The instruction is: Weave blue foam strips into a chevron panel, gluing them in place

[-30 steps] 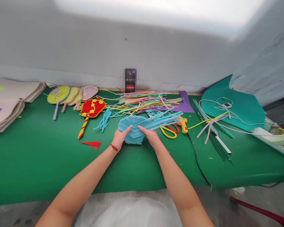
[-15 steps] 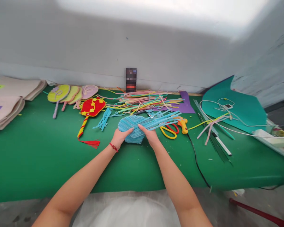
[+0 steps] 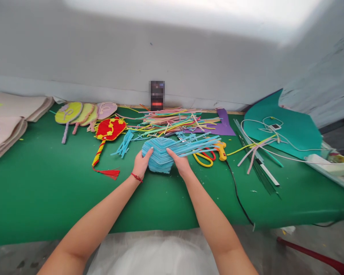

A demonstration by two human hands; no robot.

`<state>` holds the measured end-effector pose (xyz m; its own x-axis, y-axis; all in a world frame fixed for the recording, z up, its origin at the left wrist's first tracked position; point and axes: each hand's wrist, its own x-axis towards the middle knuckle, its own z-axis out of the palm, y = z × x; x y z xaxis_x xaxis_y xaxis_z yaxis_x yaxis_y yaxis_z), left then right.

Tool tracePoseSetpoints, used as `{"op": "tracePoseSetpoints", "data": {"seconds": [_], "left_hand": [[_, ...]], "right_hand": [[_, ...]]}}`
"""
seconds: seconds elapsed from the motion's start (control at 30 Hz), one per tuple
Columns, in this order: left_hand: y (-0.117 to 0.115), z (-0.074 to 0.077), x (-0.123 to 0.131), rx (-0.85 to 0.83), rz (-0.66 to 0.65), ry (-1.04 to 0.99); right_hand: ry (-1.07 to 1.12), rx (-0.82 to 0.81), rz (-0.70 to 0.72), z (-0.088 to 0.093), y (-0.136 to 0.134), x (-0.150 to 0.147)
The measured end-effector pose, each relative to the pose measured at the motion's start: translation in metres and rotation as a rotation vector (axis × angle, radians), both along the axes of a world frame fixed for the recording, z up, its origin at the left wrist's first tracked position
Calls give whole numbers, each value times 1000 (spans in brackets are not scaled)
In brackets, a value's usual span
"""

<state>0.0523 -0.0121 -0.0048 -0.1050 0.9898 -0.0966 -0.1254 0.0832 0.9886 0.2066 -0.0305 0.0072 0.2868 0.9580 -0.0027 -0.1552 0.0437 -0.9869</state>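
A green tabletop runs along a pale wall. In front of the person, near its middle, one light-blue panel of fuzzy stems is held, ribbed in a chevron, with long loose stem ends fanning right, too many to count. The left hand grips its left side and the right hand its right, each thumb on the face, the other fingers mostly hidden. Whether the panel touches the tabletop, I cannot tell.

The step in hand looks like steadying or pressing the stems together; any next move probably calls for keeping those rows aligned under both thumbs.

Just beyond lie one bunch of short blue stems, one uncountable heap of mixed stems, one pair of scissors and one glue gun. Farther out are one red fan, one blurred upright device and one teal sheet.
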Motion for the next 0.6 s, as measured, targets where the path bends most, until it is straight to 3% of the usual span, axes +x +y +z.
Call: {"op": "tracePoseSetpoints", "data": {"seconds": [0.17, 0.3, 0.4, 0.6], "left_hand": [[-1, 11, -8, 431, 217, 405], [-11, 18, -6, 704, 120, 704], [-15, 16, -2, 807, 27, 781], [-11, 16, -6, 817, 12, 861]], "right_hand": [[-98, 47, -111, 2, -2, 0], [-164, 84, -111, 6, -3, -1], [-193, 115, -60, 9, -5, -2], [-231, 127, -10, 14, -10, -4]]}}
